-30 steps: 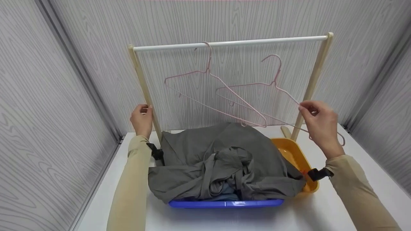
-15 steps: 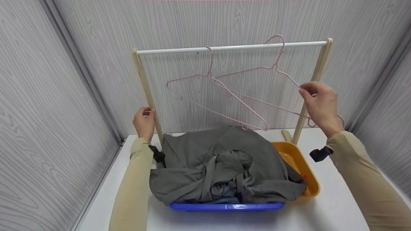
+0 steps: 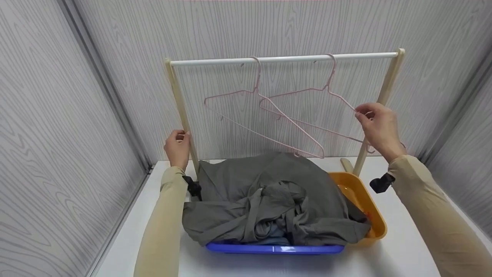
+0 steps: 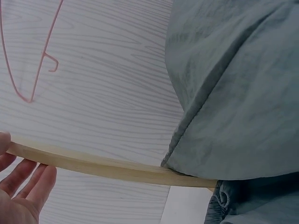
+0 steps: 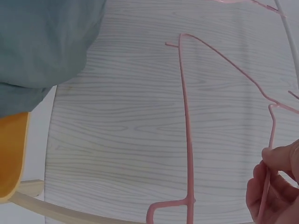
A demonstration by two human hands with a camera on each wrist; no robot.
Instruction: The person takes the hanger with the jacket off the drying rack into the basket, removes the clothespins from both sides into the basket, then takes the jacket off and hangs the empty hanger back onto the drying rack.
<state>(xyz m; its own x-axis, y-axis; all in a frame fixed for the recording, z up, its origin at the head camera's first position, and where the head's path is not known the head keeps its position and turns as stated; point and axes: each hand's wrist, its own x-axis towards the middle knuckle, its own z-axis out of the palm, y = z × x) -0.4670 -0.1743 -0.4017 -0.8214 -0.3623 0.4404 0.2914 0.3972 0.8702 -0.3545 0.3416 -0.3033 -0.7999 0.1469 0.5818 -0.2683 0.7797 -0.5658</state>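
Observation:
A small clothes rack has a white rail (image 3: 215, 61) between two pale wooden posts. My left hand (image 3: 178, 148) grips its left post (image 4: 93, 166) about midway up, thumb on one side and fingers on the other. Between thumb and fingers, my right hand (image 3: 380, 127) pinches the right shoulder of a pink wire hanger (image 5: 189, 140). That hanger's hook loops over the rail, right of the middle. Another pink hanger (image 3: 258, 79) hangs from the rail to its left, turned at an angle, with nothing on it.
Under the rail, grey cloth (image 3: 238, 181) lies heaped over a blue tray (image 3: 275, 249), with blue fabric showing beneath. A yellow-orange tray (image 3: 378, 215), partly covered by the cloth, sits at the right post's foot. Grained panels (image 3: 77, 154) enclose the white table (image 3: 392, 254).
My right hand rises with the hanger, then lowers it slightly, and its hook goes from below the rail to over it. My left hand stays on the post.

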